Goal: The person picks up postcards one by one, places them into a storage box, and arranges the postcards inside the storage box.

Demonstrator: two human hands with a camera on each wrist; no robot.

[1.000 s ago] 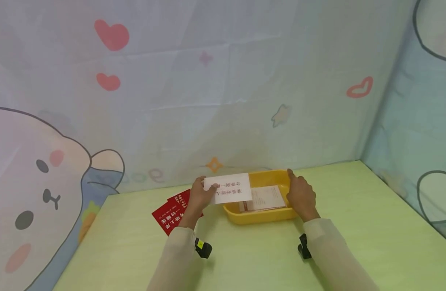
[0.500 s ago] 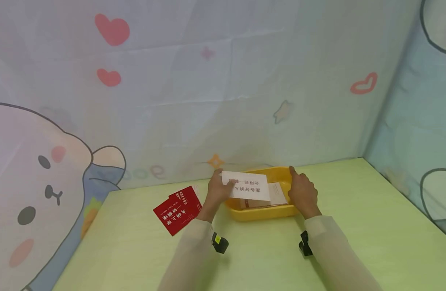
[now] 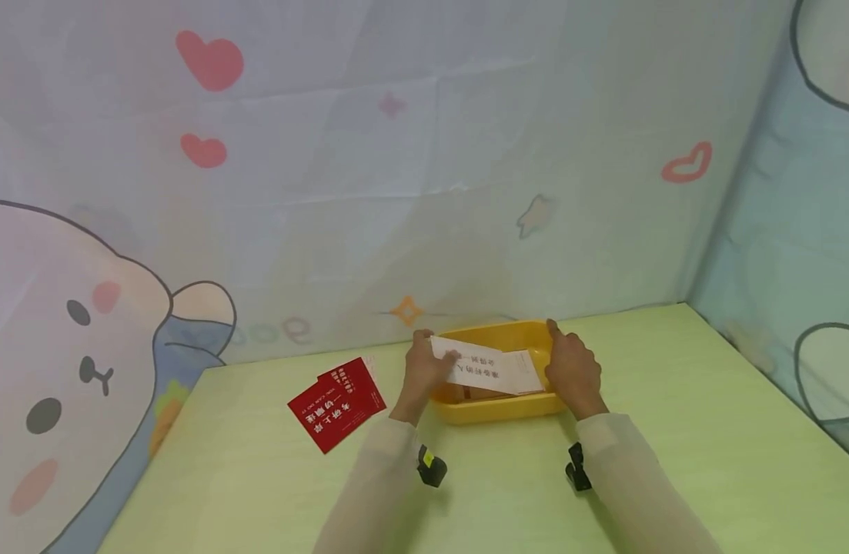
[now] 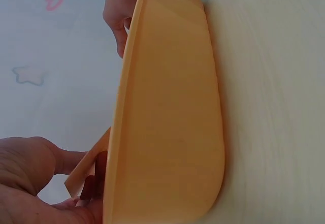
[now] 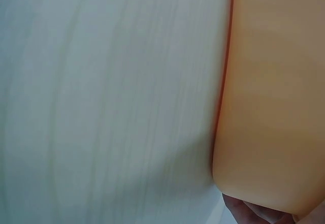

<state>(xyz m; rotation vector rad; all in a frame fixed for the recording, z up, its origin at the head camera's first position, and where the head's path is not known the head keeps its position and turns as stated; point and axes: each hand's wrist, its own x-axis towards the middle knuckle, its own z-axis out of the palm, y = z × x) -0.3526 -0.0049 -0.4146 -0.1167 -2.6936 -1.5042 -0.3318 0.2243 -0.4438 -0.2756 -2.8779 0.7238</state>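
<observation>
A white card (image 3: 476, 368) printed with Chinese characters is pinched between the thumb and fingers of my left hand (image 3: 424, 373). It slants down into the yellow plastic tray (image 3: 500, 412), over another pale printed card (image 3: 528, 371) lying inside. My right hand (image 3: 575, 373) grips the tray's right end, thumb at the rim. In the left wrist view the left hand (image 4: 30, 183) is at the tray's rim, its fingertips partly hidden by the tray wall (image 4: 167, 107). The right wrist view has the tray's side (image 5: 274, 92) and a few fingers (image 5: 249, 211) under its end.
Red cards (image 3: 341, 404) with white lettering lie overlapping on the light green table (image 3: 507, 492), left of the tray. Behind the table hangs a cartoon-printed cloth (image 3: 341, 231). Each sleeve cuff has a small black device (image 3: 432, 468) on it.
My left hand has carried the white card rightward from above the red cards and lowered it into the tray. The right hand has stayed on the tray's end.
</observation>
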